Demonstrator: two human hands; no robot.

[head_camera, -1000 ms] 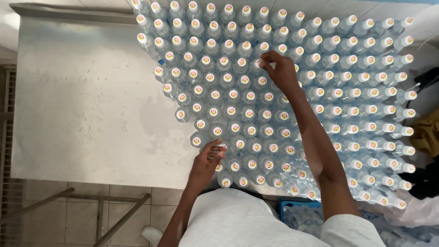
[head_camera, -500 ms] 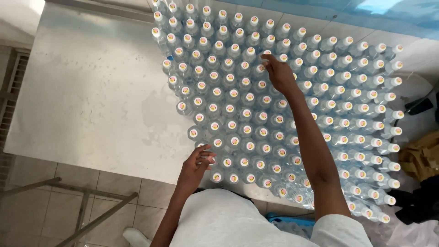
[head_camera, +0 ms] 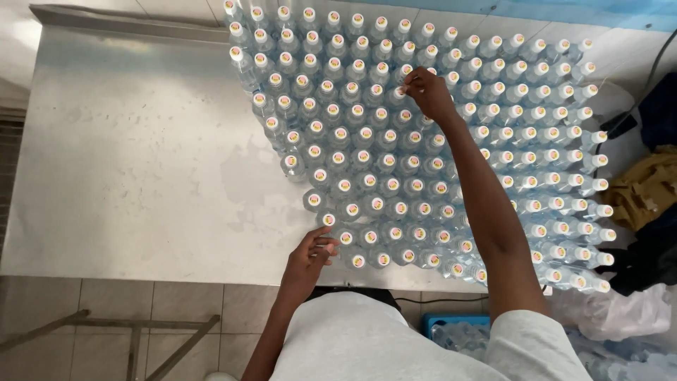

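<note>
Rows of clear plastic bottles (head_camera: 395,152) crowd the right half of the steel worktop (head_camera: 141,162), each white cap bearing a small round yellow-and-red sticker.

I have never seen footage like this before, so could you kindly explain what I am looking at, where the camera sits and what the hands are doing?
There is no machine here: a person works with two bare hands. The one camera is worn on the person's head and looks straight down, so you see the arms and white shirt from above. On a steel table stand many clear plastic bottles, upright and packed close, each with a white cap. The left hand rests at the near edge of the group, fingers touching a bottle there. The right hand reaches far into the group and pinches the cap of one bottle. A blue crate sits below the table edge, and bags lie to the right.
</note>
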